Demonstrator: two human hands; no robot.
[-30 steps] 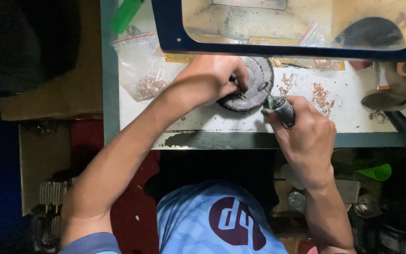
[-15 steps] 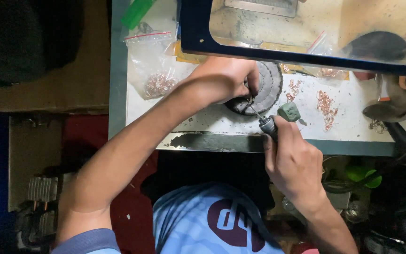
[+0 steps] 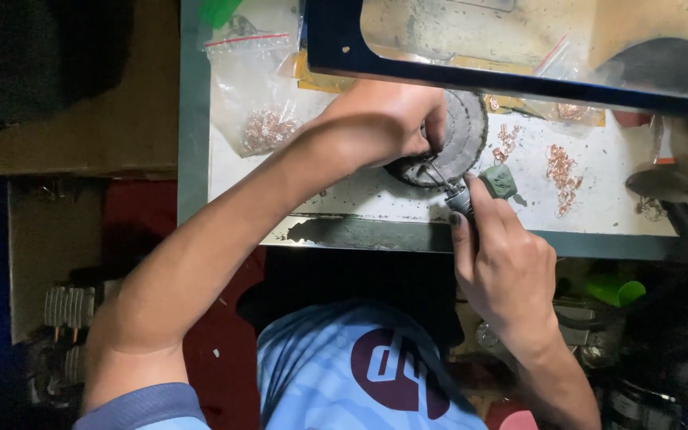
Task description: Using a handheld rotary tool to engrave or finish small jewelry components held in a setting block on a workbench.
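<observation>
My left hand (image 3: 384, 123) is closed over something small, pressing it down on a round dark grey block (image 3: 459, 143) on the white worktop; the piece itself is hidden by my fingers. My right hand (image 3: 503, 263) grips a slim metal rotary tool (image 3: 454, 193), its thin tip angled up-left to the spot under my left fingers. A small grey-green lump (image 3: 499, 181) lies just right of the tool's head.
A clear zip bag (image 3: 255, 95) with copper-coloured bits lies at the worktop's left. Loose copper bits (image 3: 560, 171) are scattered at right. A blue-framed clear panel (image 3: 519, 40) hangs over the back. The worktop's metal front edge (image 3: 360, 232) is near my body.
The view has shifted slightly. My right hand has moved the tool's tip left to the piece under my left fingers. My left hand stays on the block.
</observation>
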